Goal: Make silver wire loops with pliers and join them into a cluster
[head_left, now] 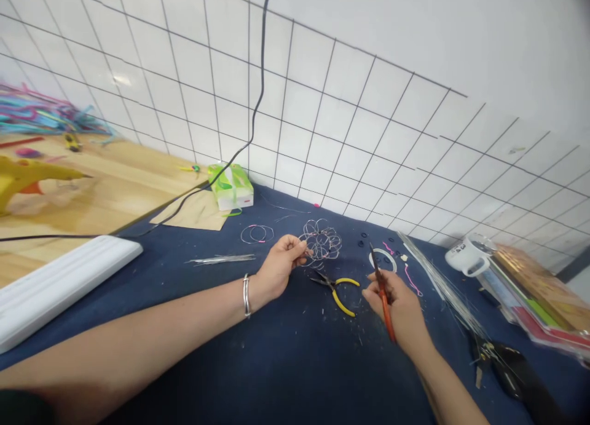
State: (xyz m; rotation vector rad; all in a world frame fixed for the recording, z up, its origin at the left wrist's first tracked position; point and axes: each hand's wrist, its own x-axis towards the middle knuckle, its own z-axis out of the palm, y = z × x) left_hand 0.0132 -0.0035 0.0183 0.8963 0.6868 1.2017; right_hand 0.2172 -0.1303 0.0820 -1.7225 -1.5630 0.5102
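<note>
My left hand (282, 264), with a silver bangle at its wrist, pinches the edge of a flower-shaped piece of bent wire loops (325, 242) between thumb and fingers. Red-handled pliers (383, 299) are in my closed right hand (404, 311), their narrow dark jaws pointing up and away from me. Between the hands, a second pair of pliers with yellow handles (343, 294) lies spread on the dark blue cloth (295, 363), among tiny wire scraps. A white ring (391, 260) sits just beyond the right hand, partly hidden by the red pliers.
Loose wires (221, 259) and a wire hoop (257, 234) lie left; a long wire bundle (433, 274) lies right, near a white mug (468, 257) and stacked books (539, 289). A tissue pack (232, 188), black cable (258, 99), white bar (64, 289) and yellow glue gun (27, 179) are leftward.
</note>
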